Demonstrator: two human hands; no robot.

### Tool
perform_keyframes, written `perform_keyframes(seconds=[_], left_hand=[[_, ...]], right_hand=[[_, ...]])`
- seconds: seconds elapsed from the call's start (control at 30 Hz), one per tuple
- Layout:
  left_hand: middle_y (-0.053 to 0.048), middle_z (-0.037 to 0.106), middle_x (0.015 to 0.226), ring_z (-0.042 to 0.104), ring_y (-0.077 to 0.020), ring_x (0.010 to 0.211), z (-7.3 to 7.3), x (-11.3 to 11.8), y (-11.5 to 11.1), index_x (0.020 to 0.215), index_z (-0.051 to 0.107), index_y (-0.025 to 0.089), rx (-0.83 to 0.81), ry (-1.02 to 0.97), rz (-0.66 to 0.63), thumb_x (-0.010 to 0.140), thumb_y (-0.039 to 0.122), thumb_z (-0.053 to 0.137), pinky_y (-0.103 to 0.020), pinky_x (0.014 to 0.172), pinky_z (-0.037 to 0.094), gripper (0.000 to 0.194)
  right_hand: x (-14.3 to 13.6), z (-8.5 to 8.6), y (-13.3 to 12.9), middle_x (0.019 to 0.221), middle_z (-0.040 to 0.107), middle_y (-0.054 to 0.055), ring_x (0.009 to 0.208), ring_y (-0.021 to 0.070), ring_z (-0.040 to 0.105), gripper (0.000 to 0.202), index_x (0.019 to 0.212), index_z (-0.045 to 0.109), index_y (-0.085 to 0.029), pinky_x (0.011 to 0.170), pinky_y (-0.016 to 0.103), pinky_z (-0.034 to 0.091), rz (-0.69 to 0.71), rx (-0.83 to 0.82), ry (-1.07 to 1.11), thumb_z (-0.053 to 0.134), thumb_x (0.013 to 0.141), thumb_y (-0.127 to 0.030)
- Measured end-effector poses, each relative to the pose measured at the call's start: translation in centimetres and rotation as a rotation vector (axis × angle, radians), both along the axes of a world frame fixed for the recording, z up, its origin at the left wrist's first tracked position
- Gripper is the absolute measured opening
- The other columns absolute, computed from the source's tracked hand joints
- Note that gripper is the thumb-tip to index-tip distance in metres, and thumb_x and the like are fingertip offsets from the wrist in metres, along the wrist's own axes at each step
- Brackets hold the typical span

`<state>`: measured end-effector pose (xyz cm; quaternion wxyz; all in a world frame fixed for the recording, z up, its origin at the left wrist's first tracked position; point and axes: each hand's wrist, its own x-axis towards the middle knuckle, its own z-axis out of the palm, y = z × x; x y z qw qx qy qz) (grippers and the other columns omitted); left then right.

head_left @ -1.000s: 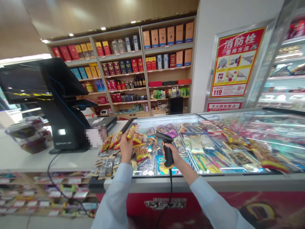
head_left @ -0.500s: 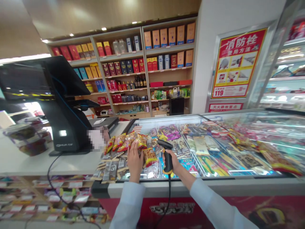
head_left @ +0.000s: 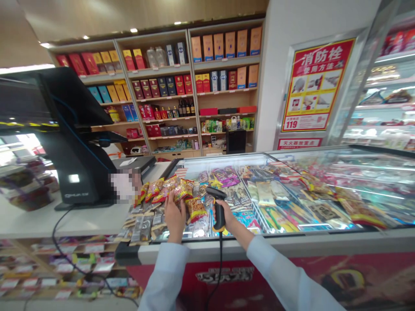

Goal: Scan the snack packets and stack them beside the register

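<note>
My left hand (head_left: 175, 217) rests against a row of red and yellow snack bags (head_left: 183, 190), fingers stretched out and thumb apart, touching the bags without a visible grip. Just right of that hand lies another snack bag (head_left: 196, 209). Small dark-and-clear packets (head_left: 142, 228) are piled to its left. The fingers of my right hand (head_left: 226, 214) wrap round the handle of a black barcode scanner (head_left: 219, 216). The scanner's head points left towards the bags, and its cord hangs down over the freezer front. The bags and packets lie on the glass top of a chest freezer (head_left: 292, 242).
At left, a black checkout terminal (head_left: 78, 172) stands on a white counter (head_left: 106, 222), its cable trailing down the front. Plastic tubs (head_left: 29, 190) sit beside it. Shelves of boxed goods (head_left: 168, 88) line the back wall. More snack bags (head_left: 358, 211) lie on the freezer's right side.
The whole view has shifted slightly, so things appear farther left. My left hand still touches the bags, and my right hand still holds the barcode scanner in nearly the same position.
</note>
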<state>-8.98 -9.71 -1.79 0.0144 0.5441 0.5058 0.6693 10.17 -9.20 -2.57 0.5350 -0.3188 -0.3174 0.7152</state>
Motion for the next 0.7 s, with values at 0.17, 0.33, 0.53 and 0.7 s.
perform_keyframes(seconds=[0.17, 0.33, 0.53, 0.7], left_hand=[[-0.017, 0.042, 0.143, 0.027, -0.0259, 0.140, 2.2, 0.5, -1.1, 0.136, 0.040, 0.015, 0.070, 0.251, 0.068, 0.085, 0.029, 0.053, -0.046, 0.117, 0.015, 0.054], [-0.016, 0.032, 0.150, 0.019, -0.0243, 0.143, 8.4, 3.2, -2.4, 0.141, 0.032, 0.016, 0.194, 0.392, 0.087, 0.089, 0.028, 0.047, -0.046, 0.118, 0.014, 0.055], [-0.015, 0.029, 0.151, 0.019, -0.0227, 0.143, 12.4, 11.8, -0.8, 0.139, 0.032, 0.018, 0.209, 0.393, -0.103, 0.092, 0.034, 0.041, -0.045, 0.117, 0.016, 0.051], [-0.016, 0.028, 0.152, 0.020, -0.0232, 0.143, 11.1, 21.5, 1.1, 0.141, 0.030, 0.018, 0.155, 0.335, -0.355, 0.093, 0.038, 0.039, -0.046, 0.117, 0.016, 0.052]], right_hand=[[1.5, 1.5, 0.2, 0.044, 0.052, -0.004, 0.035, 0.0097, 0.046, 0.024, 0.066, 0.053, -0.019, 0.035, 0.022, 0.037, -0.128, 0.010, -0.005, 0.062, 0.065, -0.041], [7.6, 4.7, 0.1, 0.045, 0.053, -0.003, 0.035, 0.0094, 0.046, 0.023, 0.065, 0.053, -0.019, 0.035, 0.021, 0.039, -0.178, 0.077, 0.020, 0.060, 0.069, -0.040], [17.8, 8.1, -1.1, 0.046, 0.053, -0.004, 0.035, 0.0099, 0.046, 0.020, 0.067, 0.051, -0.020, 0.033, 0.021, 0.038, -0.325, 0.137, 0.070, 0.062, 0.068, -0.037], [25.9, 9.1, -3.1, 0.046, 0.052, -0.004, 0.036, 0.0103, 0.046, 0.019, 0.067, 0.050, -0.021, 0.034, 0.021, 0.038, -0.463, 0.155, 0.048, 0.062, 0.069, -0.036]])
